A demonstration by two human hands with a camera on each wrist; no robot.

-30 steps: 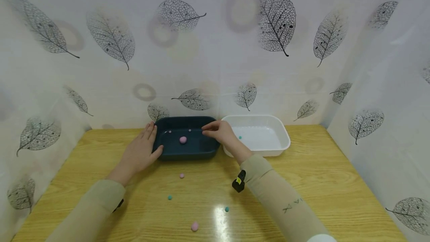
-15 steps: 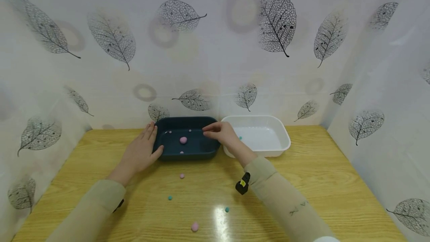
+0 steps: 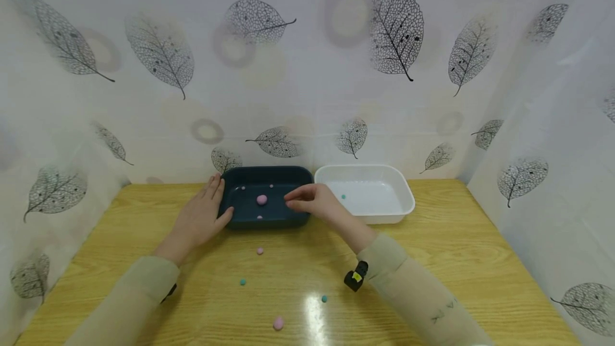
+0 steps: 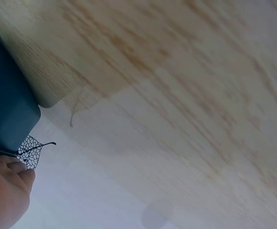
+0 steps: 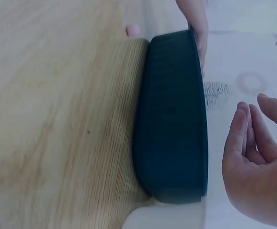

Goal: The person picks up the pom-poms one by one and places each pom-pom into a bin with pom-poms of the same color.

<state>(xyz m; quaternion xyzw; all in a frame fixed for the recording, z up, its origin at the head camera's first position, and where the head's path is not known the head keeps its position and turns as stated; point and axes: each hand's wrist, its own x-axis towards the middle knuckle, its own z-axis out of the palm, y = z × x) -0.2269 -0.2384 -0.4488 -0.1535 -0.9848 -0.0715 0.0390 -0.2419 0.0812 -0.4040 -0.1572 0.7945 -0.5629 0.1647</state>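
A dark blue plastic tray (image 3: 266,225) stands at the back of the table, with one larger pink ball (image 3: 261,200) and several small ones inside. My left hand (image 3: 199,220) rests on the tray's left end, fingers straight along the side and thumb at the front corner. Over the tray's right end hovers my right hand (image 3: 311,201); in the right wrist view its fingers (image 5: 236,131) are bent loosely, thumb apart, with nothing seen between them. Beside the dark tray stands a white tray (image 3: 384,219) holding a small teal ball (image 3: 343,196).
On the wooden table (image 3: 408,282) in front lie two pink balls (image 3: 260,251), one nearer me, and two teal balls (image 3: 242,282). A leaf-patterned cloth (image 3: 307,84) closes off the back and both sides.
A small pink ball now shows near the front wall inside the dark tray. My right hand has shifted slightly down and left, its forearm lower and further right. The left hand has stayed put.
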